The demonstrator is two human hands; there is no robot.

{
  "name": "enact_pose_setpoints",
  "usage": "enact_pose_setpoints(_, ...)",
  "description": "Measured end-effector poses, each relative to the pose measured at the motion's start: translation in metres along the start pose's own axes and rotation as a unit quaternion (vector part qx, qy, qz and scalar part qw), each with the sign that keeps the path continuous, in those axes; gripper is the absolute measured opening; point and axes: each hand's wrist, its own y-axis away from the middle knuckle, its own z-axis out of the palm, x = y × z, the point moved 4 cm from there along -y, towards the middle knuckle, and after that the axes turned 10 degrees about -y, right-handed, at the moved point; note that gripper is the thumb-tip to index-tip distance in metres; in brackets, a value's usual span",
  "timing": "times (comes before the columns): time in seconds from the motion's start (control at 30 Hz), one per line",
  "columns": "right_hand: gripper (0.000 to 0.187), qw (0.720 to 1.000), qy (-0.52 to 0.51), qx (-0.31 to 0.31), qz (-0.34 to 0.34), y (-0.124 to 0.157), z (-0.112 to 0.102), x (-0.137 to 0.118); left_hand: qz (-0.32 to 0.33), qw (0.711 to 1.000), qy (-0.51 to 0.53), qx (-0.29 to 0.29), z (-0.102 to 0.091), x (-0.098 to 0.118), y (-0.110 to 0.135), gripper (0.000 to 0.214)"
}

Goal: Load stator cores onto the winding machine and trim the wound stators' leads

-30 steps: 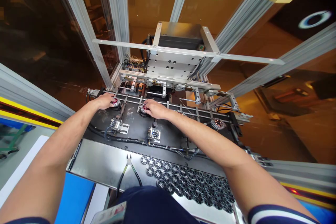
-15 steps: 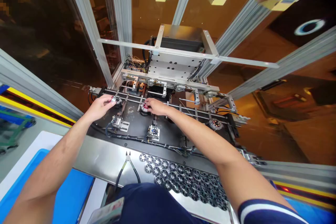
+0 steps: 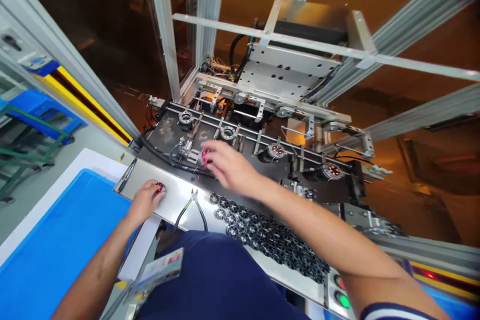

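My left hand [image 3: 144, 203] is closed on a small round red motor stator [image 3: 160, 188], low over the left part of the metal ledge [image 3: 173, 195]. Another red stator [image 3: 205, 156] is pinched in the fingertips of my right hand [image 3: 233, 169], above the front of the black machine bed. Behind the hands, two ring-shaped holders [image 3: 185, 119] have open centres. Two stators with copper-coloured coils [image 3: 276, 150] sit in the holders farther right. Side cutters [image 3: 194, 196] lie on the ledge between my hands, handles toward me.
Rows of black ring-shaped cores [image 3: 270, 235] cover the ledge in front of my body. Red and green buttons [image 3: 343, 300] are at its right end. A blue tray [image 3: 67, 225] stands at left. Aluminium posts [image 3: 165, 30] and a yellow light-curtain bar [image 3: 88, 105] flank the machine.
Both hands have come back from the two left holders toward me, each carrying a red stator. Those holders now show open centres. The camera view has shifted too.
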Motion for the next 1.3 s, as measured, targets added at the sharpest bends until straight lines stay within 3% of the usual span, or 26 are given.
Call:
enact_pose_setpoints(0.1,0.023,0.994,-0.007,-0.11,-0.006,0.024,0.088,-0.033,-0.014,0.999,-0.032,-0.003,0.027,-0.011,0.017,0.016)
enact_pose_setpoints(0.2,0.019,0.987,0.005,-0.157,0.02,0.028,0.165,-0.032,-0.01,0.999,-0.054,0.002,0.039,-0.022,0.017,0.012)
enact_pose_setpoints(0.27,0.018,0.986,0.016,-0.166,0.032,0.021,0.195,-0.027,0.0,0.998,-0.063,0.012,0.039,-0.027,0.015,0.012)
enact_pose_setpoints(0.33,0.017,0.986,0.028,-0.162,0.038,0.013,0.202,-0.028,0.017,0.997,-0.07,0.027,0.034,-0.026,0.017,0.012)
enact_pose_setpoints(0.4,0.017,0.987,0.043,-0.149,0.037,0.011,0.185,-0.034,0.04,0.995,-0.075,0.052,0.022,-0.019,0.02,0.015)
enact_pose_setpoints(0.5,0.021,0.99,0.073,-0.117,0.028,0.026,0.125,-0.044,0.084,0.988,-0.076,0.105,-0.013,0.004,0.012,0.026)
enact_pose_setpoints(0.6,0.025,0.989,0.115,-0.08,0.043,0.061,0.032,-0.035,0.148,0.975,-0.068,0.153,-0.058,0.054,-0.028,0.038)
enact_pose_setpoints(0.7,0.029,0.976,0.175,-0.035,0.125,0.108,-0.073,0.004,0.277,0.943,-0.088,0.162,-0.088,0.14,-0.094,0.036)
enact_pose_setpoints(0.8,0.028,0.943,0.23,-0.002,0.24,0.157,-0.161,0.062,0.364,0.918,-0.144,0.063,-0.072,0.23,-0.169,0.036)
enact_pose_setpoints(0.87,0.022,0.918,0.244,-0.005,0.311,0.185,-0.196,0.1,0.403,0.9,-0.164,0.013,-0.044,0.277,-0.21,0.035)
enact_pose_setpoints(0.97,0.013,0.892,0.238,-0.03,0.382,0.218,-0.213,0.141,0.442,0.875,-0.192,-0.053,0.01,0.323,-0.249,0.038)
enact_pose_setpoints(1.07,0.017,0.88,0.225,-0.045,0.416,0.236,-0.208,0.165,0.457,0.859,-0.209,-0.093,0.05,0.341,-0.264,0.038)
enact_pose_setpoints(1.17,0.023,0.873,0.217,-0.041,0.434,0.244,-0.203,0.178,0.456,0.854,-0.222,-0.116,0.072,0.345,-0.27,0.031)
enact_pose_setpoints(1.3,0.022,0.875,0.204,-0.03,0.438,0.25,-0.201,0.184,0.445,0.852,-0.234,-0.144,0.084,0.341,-0.275,0.03)
